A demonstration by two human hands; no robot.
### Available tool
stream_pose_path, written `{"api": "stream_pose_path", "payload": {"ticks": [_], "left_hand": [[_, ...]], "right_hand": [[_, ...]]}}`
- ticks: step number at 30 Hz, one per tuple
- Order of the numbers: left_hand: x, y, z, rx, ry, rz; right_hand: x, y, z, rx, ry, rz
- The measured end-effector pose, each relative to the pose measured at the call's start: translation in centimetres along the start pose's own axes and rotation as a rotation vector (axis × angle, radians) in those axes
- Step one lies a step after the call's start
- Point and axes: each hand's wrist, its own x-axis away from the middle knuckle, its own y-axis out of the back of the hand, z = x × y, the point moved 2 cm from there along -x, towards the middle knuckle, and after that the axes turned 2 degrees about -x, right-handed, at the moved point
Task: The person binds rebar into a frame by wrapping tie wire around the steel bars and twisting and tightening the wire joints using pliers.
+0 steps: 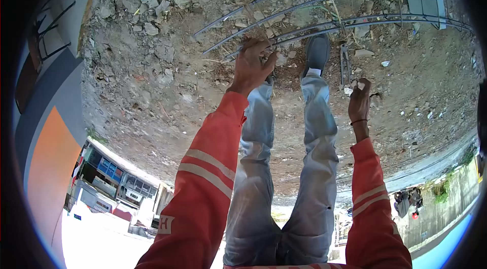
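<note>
Red sleeves [200,182] extend over the ground [147,83]. Left hand [250,63]: grip curled at the near ends of the steel bars [375,17]; pinching cannot be confirmed. Right hand [360,97]: grip curled, contents indiscernible, near pliers [345,63] on the ground.

Both arms [203,177] outstretched, left hand [251,67] farther forward, thumb [271,61] apart, right hand [359,97] curled

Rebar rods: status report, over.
Left hand at rebar rods' near ends, grip unclear. Right hand beside metal tool, hold unclear. Shoe close to rods.
</note>
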Motion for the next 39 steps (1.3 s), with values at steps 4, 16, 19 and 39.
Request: {"api": "stream_pose_path", "payload": {"ticks": [4,16,19,39], "left_hand": [[-1.6,1.0,-0.3,0.065,-0.050,0.020],[-0.1,0.4,-0.6,0.026,0.107,-0.138],[0.1,0.3,-1.0,0.076,0.085,-0.182],[-0.1,0.5,-1.0,0.337,0.299,-0.068]], "right_hand": [[2.8,1.6,7.8,-0.334,0.024,0.210],[4.1,-7.6,16.1,-0.974,-0.508,0.360],[3.4,-9.8,16.6,-1.148,-0.710,0.414],[0.7,-10.3,20.2,-1.351,-0.712,0.592]]}}
